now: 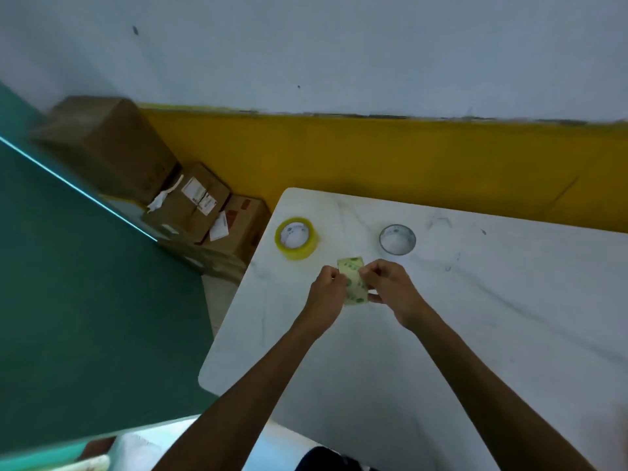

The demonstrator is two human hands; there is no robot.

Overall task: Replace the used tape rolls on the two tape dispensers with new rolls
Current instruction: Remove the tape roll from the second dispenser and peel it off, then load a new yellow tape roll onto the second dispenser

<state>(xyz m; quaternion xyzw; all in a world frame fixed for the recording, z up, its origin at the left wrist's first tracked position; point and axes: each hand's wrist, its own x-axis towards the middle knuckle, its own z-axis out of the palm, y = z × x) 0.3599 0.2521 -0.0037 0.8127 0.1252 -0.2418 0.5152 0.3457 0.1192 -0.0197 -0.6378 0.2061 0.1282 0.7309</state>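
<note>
A yellowish tape roll [353,279] with green print on its core is held on edge above the white table [475,317]. My left hand [326,294] grips its left side and my right hand [387,287] pinches its right side. A full yellow tape roll [296,238] lies flat on the table beyond my left hand. A thin, nearly bare grey-white roll core [397,239] lies flat beyond my right hand. No tape dispenser is in view.
Several brown cardboard boxes [190,205] are stacked on the floor left of the table's far corner, against a yellow and white wall [407,147]. Green floor [85,283] spreads to the left. The table's left edge runs diagonally near my left forearm.
</note>
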